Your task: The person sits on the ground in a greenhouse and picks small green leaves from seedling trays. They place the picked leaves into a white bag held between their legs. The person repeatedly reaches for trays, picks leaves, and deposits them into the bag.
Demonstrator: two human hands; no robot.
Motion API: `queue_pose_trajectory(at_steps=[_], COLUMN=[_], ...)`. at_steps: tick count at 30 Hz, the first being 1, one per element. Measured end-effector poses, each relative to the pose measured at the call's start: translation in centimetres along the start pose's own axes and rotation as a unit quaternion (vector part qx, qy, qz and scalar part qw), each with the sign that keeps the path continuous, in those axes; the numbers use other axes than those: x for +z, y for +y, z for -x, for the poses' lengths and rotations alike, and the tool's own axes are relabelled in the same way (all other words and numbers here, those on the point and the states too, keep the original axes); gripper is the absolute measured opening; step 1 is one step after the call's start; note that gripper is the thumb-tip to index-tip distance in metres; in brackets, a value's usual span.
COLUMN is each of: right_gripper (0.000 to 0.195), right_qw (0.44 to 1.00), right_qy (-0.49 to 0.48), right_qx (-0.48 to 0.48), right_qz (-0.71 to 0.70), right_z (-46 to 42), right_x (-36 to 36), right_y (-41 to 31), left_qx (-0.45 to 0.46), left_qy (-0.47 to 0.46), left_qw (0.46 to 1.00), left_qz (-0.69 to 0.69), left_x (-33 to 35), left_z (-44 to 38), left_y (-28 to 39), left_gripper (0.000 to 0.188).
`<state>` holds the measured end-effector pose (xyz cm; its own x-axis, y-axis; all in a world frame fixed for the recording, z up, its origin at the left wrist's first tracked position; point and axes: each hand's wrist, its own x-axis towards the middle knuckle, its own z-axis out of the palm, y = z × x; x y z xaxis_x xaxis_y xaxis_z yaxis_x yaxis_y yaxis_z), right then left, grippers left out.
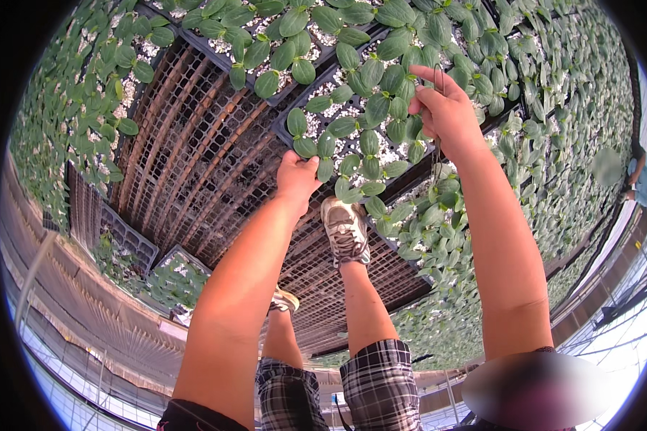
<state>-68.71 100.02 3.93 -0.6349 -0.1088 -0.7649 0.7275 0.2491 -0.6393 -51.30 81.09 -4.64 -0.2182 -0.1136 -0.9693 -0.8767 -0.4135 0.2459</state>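
Observation:
A black plastic cell tray [281, 129] of green seedlings [377, 109] in white granular medium lies before me. My left hand [297, 180] is at its near left edge, thumb and fingers closed on the rim beside some leaves; the fingertips are partly hidden. Over the tray's right side hovers my right hand [447, 116], index finger extended to the left. A thin bent wire [438, 78] passes through its grip, one looped end above the fingers and the other below the palm. Whether the right hand touches any leaf cannot be told.
Seedling trays [280, 37] spread ahead and on both sides. Stacked or nested empty cell trays [194, 145] lie at left and underfoot, with my shoe [346, 229] on them. A person [646, 178] is at the far right. A metal pole [35, 275] stands at lower left.

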Motion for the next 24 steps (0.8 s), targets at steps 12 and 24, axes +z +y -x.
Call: queue_pose_trajectory(at_steps=[12, 24], right_gripper=[0.025, 0.022], right_qw=[0.992, 0.963], right_qy=[-0.110, 0.121], right_qx=[0.052, 0.240], right_qz=[0.031, -0.005], right_z=[-3.1, 7.3], right_x=[7.1, 1.4], right_y=[-3.0, 12.8], left_qx=[0.016, 0.039], left_qy=[0.002, -0.009], left_qw=[0.999, 0.995], left_qz=[0.030, 0.094], left_x=[-1.5, -1.4], left_z=[-0.6, -2.2], left_y=[2.7, 3.2], left_gripper=[0.019, 0.019])
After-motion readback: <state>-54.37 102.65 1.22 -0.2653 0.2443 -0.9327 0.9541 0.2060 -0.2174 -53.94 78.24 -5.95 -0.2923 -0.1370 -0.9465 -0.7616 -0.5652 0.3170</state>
